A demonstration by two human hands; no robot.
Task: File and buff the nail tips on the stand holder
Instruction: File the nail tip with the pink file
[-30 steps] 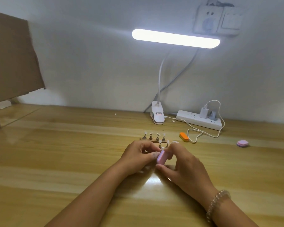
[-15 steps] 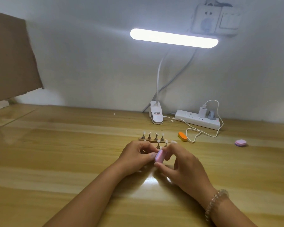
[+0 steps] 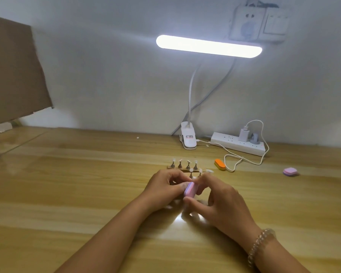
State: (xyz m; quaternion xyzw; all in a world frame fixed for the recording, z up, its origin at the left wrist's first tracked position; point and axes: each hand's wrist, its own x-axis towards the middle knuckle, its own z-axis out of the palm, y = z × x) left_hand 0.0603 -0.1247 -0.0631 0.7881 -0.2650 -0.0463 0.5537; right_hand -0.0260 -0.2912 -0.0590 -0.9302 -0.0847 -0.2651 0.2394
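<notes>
A wooden stand holder (image 3: 173, 167) lies on the table just beyond my hands, with several small pegs carrying pale nail tips (image 3: 188, 162). My right hand (image 3: 220, 203) pinches a small pink and purple buffer block (image 3: 191, 189) between thumb and fingers. My left hand (image 3: 165, 187) has its fingers curled, pinching something small against the block's left face. What it pinches is hidden by the fingers and the block. Two front pegs show just above my fingertips.
An orange buffer block (image 3: 220, 164) and a purple one (image 3: 290, 171) lie to the right. Behind are a clip lamp base (image 3: 188, 138), a white power strip (image 3: 237, 143) and a looping white cable (image 3: 242, 158). Cardboard (image 3: 12, 71) stands at the left.
The pink block has tilted and shifted slightly between my fingers; both hands stay in the same place in front of the stand.
</notes>
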